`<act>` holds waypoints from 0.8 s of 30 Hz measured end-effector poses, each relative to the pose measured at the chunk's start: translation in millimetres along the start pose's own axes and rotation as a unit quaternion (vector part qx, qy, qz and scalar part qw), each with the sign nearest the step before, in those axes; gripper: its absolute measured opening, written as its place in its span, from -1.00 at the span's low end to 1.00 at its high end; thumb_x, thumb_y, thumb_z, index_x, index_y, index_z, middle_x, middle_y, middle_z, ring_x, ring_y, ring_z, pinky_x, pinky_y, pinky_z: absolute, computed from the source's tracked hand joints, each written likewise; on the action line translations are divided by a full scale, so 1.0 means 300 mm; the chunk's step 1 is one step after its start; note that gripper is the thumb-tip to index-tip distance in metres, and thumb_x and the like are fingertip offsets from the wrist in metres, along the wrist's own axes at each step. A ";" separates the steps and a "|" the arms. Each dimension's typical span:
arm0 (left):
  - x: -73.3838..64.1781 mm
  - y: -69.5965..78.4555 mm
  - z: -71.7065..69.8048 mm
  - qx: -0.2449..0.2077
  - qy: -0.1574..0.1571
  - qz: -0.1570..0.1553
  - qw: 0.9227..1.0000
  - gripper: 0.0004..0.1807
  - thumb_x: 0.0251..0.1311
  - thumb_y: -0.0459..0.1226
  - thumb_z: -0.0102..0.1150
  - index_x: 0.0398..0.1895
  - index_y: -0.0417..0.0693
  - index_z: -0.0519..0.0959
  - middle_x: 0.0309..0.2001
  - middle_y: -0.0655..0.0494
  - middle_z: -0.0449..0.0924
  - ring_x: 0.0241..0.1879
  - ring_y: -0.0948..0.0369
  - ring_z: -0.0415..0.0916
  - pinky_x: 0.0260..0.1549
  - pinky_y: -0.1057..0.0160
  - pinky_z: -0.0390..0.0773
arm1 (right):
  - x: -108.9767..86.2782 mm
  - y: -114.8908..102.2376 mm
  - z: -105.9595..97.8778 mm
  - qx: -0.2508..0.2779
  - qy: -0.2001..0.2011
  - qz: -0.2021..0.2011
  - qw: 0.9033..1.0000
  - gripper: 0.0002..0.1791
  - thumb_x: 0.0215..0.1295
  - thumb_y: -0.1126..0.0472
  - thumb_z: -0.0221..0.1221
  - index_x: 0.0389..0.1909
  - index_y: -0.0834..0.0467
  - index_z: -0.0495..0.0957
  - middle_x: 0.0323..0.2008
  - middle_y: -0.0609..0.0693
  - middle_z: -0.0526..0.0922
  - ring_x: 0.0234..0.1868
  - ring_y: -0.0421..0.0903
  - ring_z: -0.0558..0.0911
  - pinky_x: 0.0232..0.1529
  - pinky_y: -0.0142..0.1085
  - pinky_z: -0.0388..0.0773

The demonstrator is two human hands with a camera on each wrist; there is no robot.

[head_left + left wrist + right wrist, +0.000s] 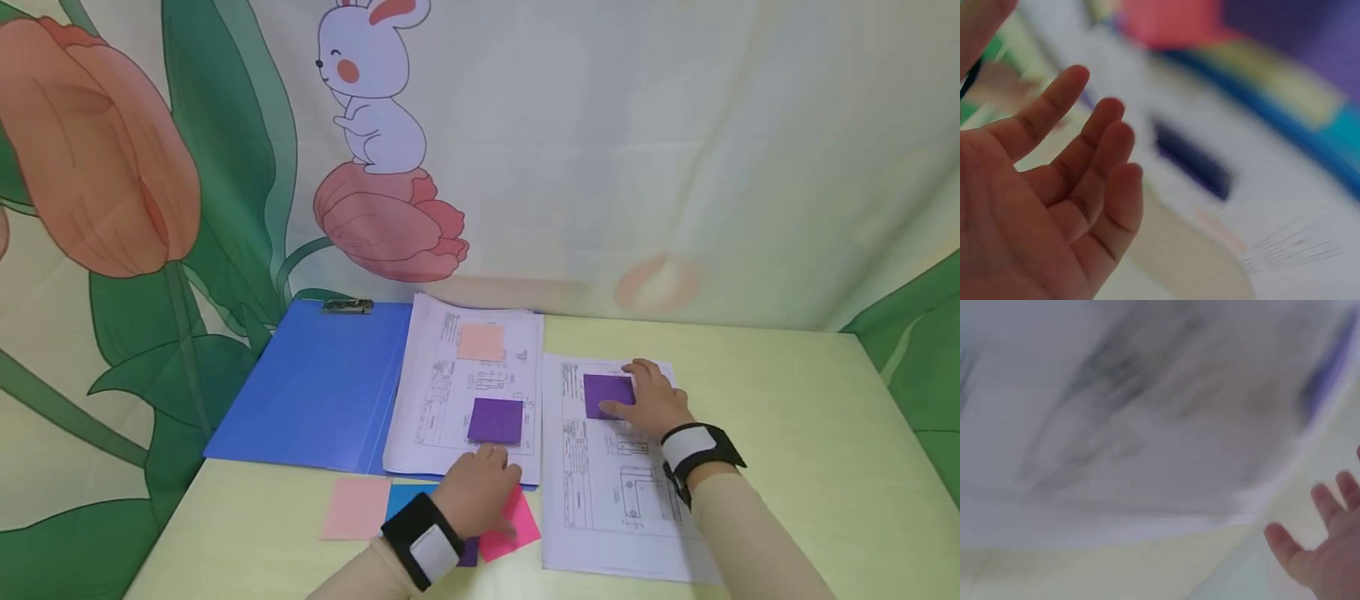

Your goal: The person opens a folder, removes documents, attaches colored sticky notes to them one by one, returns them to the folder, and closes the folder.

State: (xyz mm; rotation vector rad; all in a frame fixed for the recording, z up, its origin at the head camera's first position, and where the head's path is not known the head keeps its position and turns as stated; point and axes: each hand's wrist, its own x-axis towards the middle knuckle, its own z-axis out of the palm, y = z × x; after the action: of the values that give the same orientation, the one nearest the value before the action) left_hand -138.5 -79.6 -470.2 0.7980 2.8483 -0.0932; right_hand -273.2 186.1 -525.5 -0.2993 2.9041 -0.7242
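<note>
My right hand [652,402] is at the right edge of a purple sticky note [603,393] on the loose printed drawing sheet [577,542]. Its thumb overlaps the note, and the fingers look spread in the right wrist view. My left hand [480,492] is over a bright pink sticky note [517,533] at the table's front, partly covering it. In the left wrist view its fingers are loosely bent with nothing between them. Just beyond it, another purple note [496,421] lies on the stacked drawing sheets [420,454], below a peach note [482,342].
An open blue clip folder [315,383] lies at the left under the stacked sheets. A pale pink note pad [356,508], a blue one [408,495] and a partly hidden purple one [469,553] lie along the front. A printed curtain [570,167] hangs behind the table.
</note>
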 end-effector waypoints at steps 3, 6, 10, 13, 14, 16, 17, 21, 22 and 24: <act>-0.052 0.004 0.065 0.020 -0.035 -0.005 0.999 -0.12 -0.43 0.30 0.39 0.00 -0.03 0.51 -0.24 0.07 0.44 -0.24 0.18 0.31 -0.19 0.21 0.46 | -0.065 -0.066 -0.054 0.060 0.029 -0.028 0.997 -0.14 0.12 -0.22 0.19 0.30 0.19 0.16 0.33 0.26 0.03 0.31 0.28 0.06 0.10 0.28 0.00; -0.074 0.009 0.097 0.004 -0.037 -0.013 0.999 -0.12 -0.38 0.25 0.42 0.05 -0.04 0.49 -0.20 0.03 0.43 -0.23 0.16 0.31 -0.16 0.19 0.47 | -0.144 -0.115 -0.070 0.114 0.039 -0.054 0.991 -0.19 0.14 -0.19 0.19 0.29 0.15 0.16 0.31 0.24 0.04 0.29 0.26 0.05 0.12 0.26 -0.03; -0.084 0.006 0.111 -0.043 -0.022 -0.010 0.999 -0.26 -0.29 0.13 0.45 -0.01 -0.04 0.51 -0.20 0.01 0.46 -0.24 0.14 0.36 -0.19 0.18 0.50 | -0.268 -0.149 -0.052 0.157 0.025 -0.065 0.985 -0.25 0.15 -0.12 0.22 0.27 0.13 0.20 0.28 0.22 0.08 0.29 0.22 0.06 0.15 0.25 0.04; -0.085 -0.010 0.105 -0.079 -0.021 -0.015 0.997 -0.29 -0.31 0.10 0.47 -0.02 0.00 0.51 -0.20 0.04 0.48 -0.24 0.15 0.39 -0.18 0.16 0.48 | -0.347 -0.161 -0.026 0.176 0.014 -0.071 0.982 -0.30 0.15 -0.10 0.23 0.23 0.12 0.26 0.25 0.18 0.14 0.29 0.20 0.07 0.13 0.27 0.10; -0.084 -0.016 0.103 -0.089 -0.022 -0.019 0.996 -0.28 -0.32 0.10 0.48 -0.02 0.02 0.51 -0.20 0.06 0.48 -0.24 0.15 0.38 -0.17 0.15 0.47 | -0.368 -0.163 -0.019 0.182 0.013 -0.074 0.980 -0.33 0.14 -0.10 0.23 0.21 0.10 0.28 0.24 0.17 0.16 0.29 0.18 0.09 0.12 0.27 0.10; -0.081 -0.028 0.098 -0.113 -0.025 -0.027 0.993 -0.32 -0.33 0.10 0.49 -0.06 0.07 0.53 -0.22 0.10 0.46 -0.24 0.17 0.36 -0.17 0.15 0.44 | -0.402 -0.164 -0.006 0.193 0.017 -0.078 0.978 -0.37 0.13 -0.09 0.24 0.17 0.08 0.32 0.20 0.13 0.22 0.27 0.15 0.12 0.10 0.27 0.12; -0.079 -0.034 0.097 -0.123 -0.025 -0.029 0.992 -0.39 -0.31 0.10 0.48 -0.12 0.10 0.55 -0.23 0.12 0.44 -0.25 0.18 0.35 -0.17 0.14 0.42 | -0.416 -0.165 -0.001 0.196 0.021 -0.081 0.977 -0.39 0.13 -0.08 0.24 0.16 0.07 0.33 0.19 0.12 0.23 0.25 0.14 0.14 0.09 0.27 0.13; -0.070 -0.055 0.093 -0.184 -0.019 -0.025 0.982 -0.85 -0.08 -0.07 0.35 -0.47 0.19 0.57 -0.32 0.20 0.40 -0.33 0.23 0.32 -0.27 0.20 0.38 | -0.447 -0.168 0.020 0.210 0.039 -0.096 0.972 -0.46 0.13 -0.01 0.26 0.11 0.09 0.40 0.15 0.08 0.31 0.22 0.09 0.20 0.09 0.21 0.16; -0.069 -0.060 0.088 -0.207 -0.013 -0.026 0.978 -0.90 -0.05 -0.12 0.30 -0.54 0.19 0.56 -0.33 0.21 0.39 -0.36 0.25 0.32 -0.32 0.23 0.38 | -0.451 -0.174 0.025 0.210 0.043 -0.102 0.971 -0.48 0.13 0.01 0.27 0.09 0.08 0.41 0.14 0.07 0.32 0.21 0.08 0.21 0.09 0.20 0.17; -0.070 -0.069 0.067 -0.253 0.000 -0.028 0.967 -0.89 -0.01 -0.20 0.23 -0.61 0.15 0.53 -0.36 0.21 0.38 -0.44 0.29 0.32 -0.42 0.29 0.37 | -0.459 -0.196 0.036 0.197 0.054 -0.122 0.971 -0.53 0.10 0.05 0.30 0.04 0.07 0.45 0.13 0.04 0.36 0.19 0.05 0.24 0.10 0.15 0.19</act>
State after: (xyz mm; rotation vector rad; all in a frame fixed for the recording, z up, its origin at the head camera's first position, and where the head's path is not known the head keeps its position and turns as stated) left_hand -128.4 -110.0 -485.5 0.6002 2.6996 0.6009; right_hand -128.1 161.2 -495.9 -0.5894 2.7575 -1.3697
